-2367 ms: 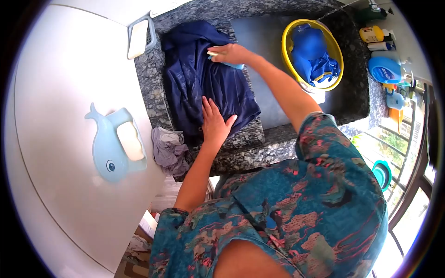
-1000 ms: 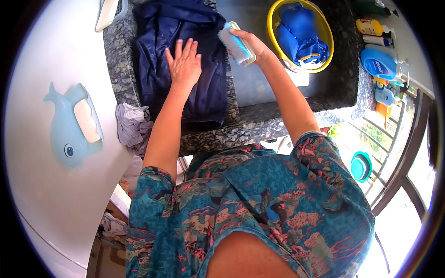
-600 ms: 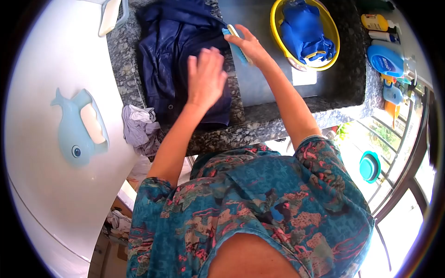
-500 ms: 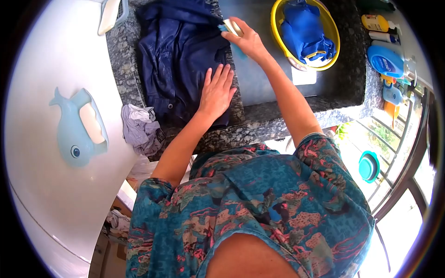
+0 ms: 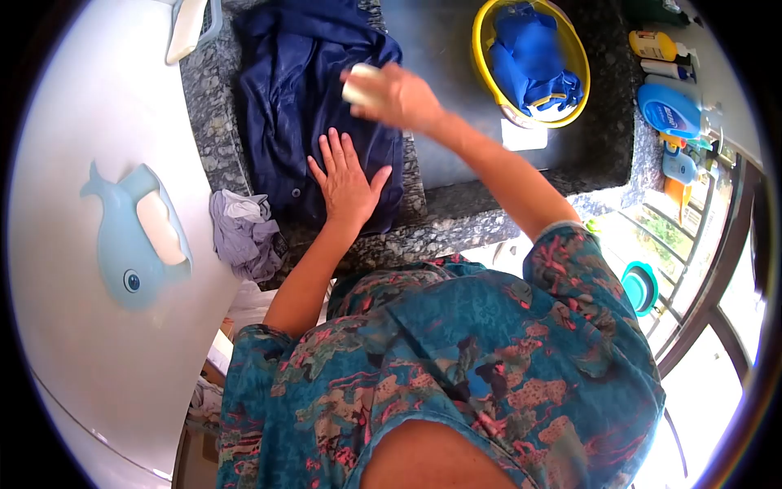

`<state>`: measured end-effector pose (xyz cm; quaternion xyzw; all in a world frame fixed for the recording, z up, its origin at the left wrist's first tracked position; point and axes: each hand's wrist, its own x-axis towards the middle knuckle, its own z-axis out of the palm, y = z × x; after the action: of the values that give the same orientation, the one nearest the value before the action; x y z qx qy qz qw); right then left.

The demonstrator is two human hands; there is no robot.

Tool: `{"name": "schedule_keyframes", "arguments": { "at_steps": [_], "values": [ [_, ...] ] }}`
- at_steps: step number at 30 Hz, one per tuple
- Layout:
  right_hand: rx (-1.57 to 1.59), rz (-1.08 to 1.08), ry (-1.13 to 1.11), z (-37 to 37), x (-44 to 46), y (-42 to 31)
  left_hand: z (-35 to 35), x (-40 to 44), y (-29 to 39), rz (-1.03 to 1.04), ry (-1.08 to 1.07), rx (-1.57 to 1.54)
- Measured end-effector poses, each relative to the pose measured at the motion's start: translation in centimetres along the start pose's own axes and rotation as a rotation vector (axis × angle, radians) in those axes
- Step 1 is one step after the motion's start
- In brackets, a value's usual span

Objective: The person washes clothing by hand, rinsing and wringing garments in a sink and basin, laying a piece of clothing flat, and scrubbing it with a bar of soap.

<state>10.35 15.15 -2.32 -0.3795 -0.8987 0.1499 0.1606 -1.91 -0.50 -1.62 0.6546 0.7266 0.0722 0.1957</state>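
A dark navy garment (image 5: 277,106) lies wet and creased on the speckled granite slab (image 5: 208,114) left of the sink. My left hand (image 5: 346,187) rests flat on its lower right part, fingers spread. In my right hand (image 5: 405,99) is a scrub brush (image 5: 362,85) with a cream back, held over the garment's right half. Motion blurs the brush, and its bristles are hidden, so contact with the cloth cannot be made out.
Right of the slab, the dark sink (image 5: 444,65) holds a yellow basin (image 5: 478,61) with blue clothing (image 5: 525,53). A greyish-lilac cloth (image 5: 244,236) lies at the counter's front left. Several bottles, including a blue one (image 5: 668,108), line the right ledge. A whale-shaped holder (image 5: 122,240) is at left.
My right hand has swept the brush left from the garment's right edge by the sink. My left hand has shifted slightly left and down, its fingers spreading wider.
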Motion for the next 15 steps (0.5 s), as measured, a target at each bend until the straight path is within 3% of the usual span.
{"name": "schedule_keyframes", "arguments": {
  "at_steps": [1,3,5,7,9,12,13,14,15],
  "values": [
    [0.067,-0.16,0.068,0.4,-1.5,-1.2,-0.1,-0.1,-0.2,0.002,-0.029,0.002],
    [-0.101,-0.28,-0.115,0.7,-3.9,-2.6,-0.5,0.0,-0.2,0.036,-0.125,0.064],
    [-0.229,-0.19,-0.034,2.9,-0.5,-0.1,-0.6,0.2,0.0,0.018,-0.08,0.027],
    [-0.375,0.051,0.08,5.2,5.2,4.1,-0.2,0.1,-0.2,0.026,-0.089,0.041],
    [-0.317,0.18,-0.003,5.8,8.9,6.2,-0.1,0.5,-0.3,0.028,-0.077,0.052],
    [-0.24,0.158,-0.032,4.3,7.2,4.6,-0.3,-1.0,-0.1,0.026,-0.096,0.038],
    [-0.144,0.141,-0.107,2.7,5.2,2.0,-0.4,-1.1,-0.2,0.024,-0.103,0.036],
    [-0.009,-0.085,-0.039,1.7,2.5,0.0,-0.5,-1.2,-0.4,0.012,-0.129,0.002],
    [0.036,-0.146,-0.103,1.0,-0.4,-2.3,-0.8,-0.8,-0.5,0.02,-0.159,-0.002]
  ]
}}
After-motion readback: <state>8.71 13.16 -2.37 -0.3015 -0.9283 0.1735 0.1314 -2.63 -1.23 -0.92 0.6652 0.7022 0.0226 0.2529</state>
